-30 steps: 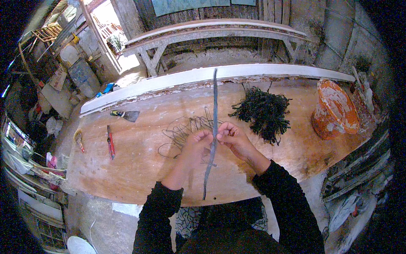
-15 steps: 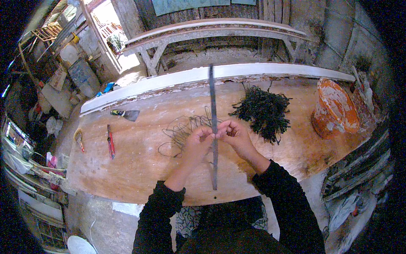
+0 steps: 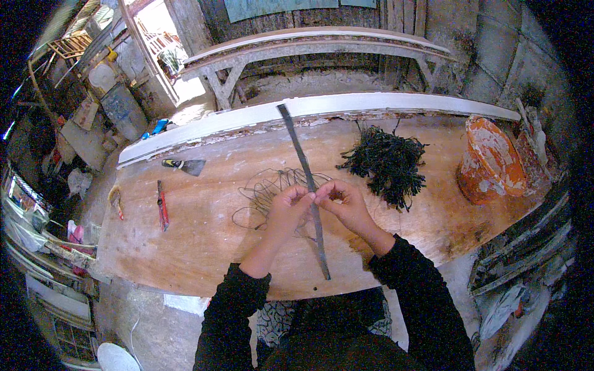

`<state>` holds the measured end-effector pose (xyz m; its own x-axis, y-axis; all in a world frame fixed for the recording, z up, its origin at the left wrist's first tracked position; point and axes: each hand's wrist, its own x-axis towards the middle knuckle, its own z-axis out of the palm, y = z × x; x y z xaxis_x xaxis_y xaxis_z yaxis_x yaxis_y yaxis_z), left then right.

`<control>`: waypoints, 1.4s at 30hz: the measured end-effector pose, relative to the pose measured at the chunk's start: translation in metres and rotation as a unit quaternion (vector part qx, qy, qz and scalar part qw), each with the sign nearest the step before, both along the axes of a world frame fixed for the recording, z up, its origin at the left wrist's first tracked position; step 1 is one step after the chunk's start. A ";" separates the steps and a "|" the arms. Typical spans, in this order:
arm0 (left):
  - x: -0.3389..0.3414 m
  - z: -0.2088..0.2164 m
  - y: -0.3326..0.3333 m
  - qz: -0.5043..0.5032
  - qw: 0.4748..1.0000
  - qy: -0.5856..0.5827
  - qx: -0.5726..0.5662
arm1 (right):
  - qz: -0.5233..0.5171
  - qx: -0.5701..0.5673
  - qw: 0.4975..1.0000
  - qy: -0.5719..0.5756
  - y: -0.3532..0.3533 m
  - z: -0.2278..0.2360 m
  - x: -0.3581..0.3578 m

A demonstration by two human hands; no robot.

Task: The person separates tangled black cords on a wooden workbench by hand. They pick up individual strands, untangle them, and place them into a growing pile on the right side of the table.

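A long, flat dark-grey strip is pinched near its middle, above the wooden tabletop. My left hand and my right hand meet there, thumbs and forefingers together. The strip leans, its far end to the left and its near end toward my lap. Whether a thin wire also lies between the fingertips is too small to tell. Beneath and beyond my hands rests a loose tangle of thin wire, partly hidden by my left hand. Right of my right hand lies a bushy bundle of knotted black strips.
The wooden table carries a putty knife, red-handled pliers and a brush at left. A white moulding spans its far edge. An orange plaster-smeared bucket stands right. Behind is a bench.
The strip has swung from nearly upright in the picture to a slant, its far end going left and its near end slightly right. Both hands keep their pinch at almost the same spot.
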<state>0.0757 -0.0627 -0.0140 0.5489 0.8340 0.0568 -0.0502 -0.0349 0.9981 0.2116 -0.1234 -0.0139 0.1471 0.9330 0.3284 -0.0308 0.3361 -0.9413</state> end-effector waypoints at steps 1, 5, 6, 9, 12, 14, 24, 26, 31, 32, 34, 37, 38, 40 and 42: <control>0.001 -0.002 0.001 0.001 1.000 -0.006 -0.007 | -0.024 0.004 0.999 -0.036 -0.002 0.003 0.000; 0.003 -0.007 0.002 0.007 1.000 -0.024 -0.015 | -0.091 0.031 0.988 -0.120 -0.005 0.009 -0.003; 0.003 -0.008 0.002 0.009 1.000 -0.027 -0.012 | -0.098 0.017 0.985 -0.144 -0.006 0.010 -0.002; 0.001 -0.011 0.004 -0.006 0.999 -0.023 -0.025 | -0.097 0.003 0.980 -0.174 -0.004 0.004 0.000; 0.000 -0.010 0.003 -0.013 1.000 -0.010 -0.016 | -0.062 -0.017 0.996 -0.054 -0.003 0.002 -0.003; 0.001 -0.009 0.003 0.003 1.000 -0.010 -0.004 | -0.034 -0.029 0.999 0.010 -0.002 0.001 -0.002; 0.002 -0.002 0.002 -0.042 0.998 -0.022 -0.052 | 0.000 -0.050 0.998 0.047 0.004 -0.010 0.007; 0.001 0.004 0.000 -0.046 0.998 -0.011 -0.052 | 0.006 -0.052 0.997 0.064 0.004 -0.009 0.005; 0.000 0.001 0.004 -0.052 0.999 0.003 -0.006 | 0.009 -0.070 0.994 0.082 0.002 -0.003 0.005; 0.000 0.000 0.004 -0.056 0.998 0.004 -0.005 | 0.017 -0.076 0.993 0.093 0.002 -0.005 0.007; 0.000 0.001 0.004 -0.063 0.998 0.006 -0.006 | 0.034 -0.086 0.989 0.115 0.004 -0.009 0.009; -0.001 0.003 0.004 -0.073 0.997 0.008 -0.009 | 0.078 -0.090 0.971 0.207 0.003 -0.006 0.008; -0.002 0.004 0.004 -0.075 0.997 0.008 -0.006 | 0.084 -0.096 0.965 0.231 0.002 -0.004 0.007; -0.001 0.004 0.003 -0.076 0.997 0.005 -0.009 | 0.095 -0.109 0.950 0.278 -0.001 0.002 0.005; -0.001 0.005 0.002 -0.075 0.997 0.001 -0.019 | 0.114 -0.129 0.945 0.279 -0.001 0.005 0.005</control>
<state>0.0752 -0.0605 -0.0094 0.6673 0.7444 0.0254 -0.0493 0.0101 0.9987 0.2168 -0.1247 -0.0092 0.0157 0.9997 0.0165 -0.5909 0.0226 -0.8064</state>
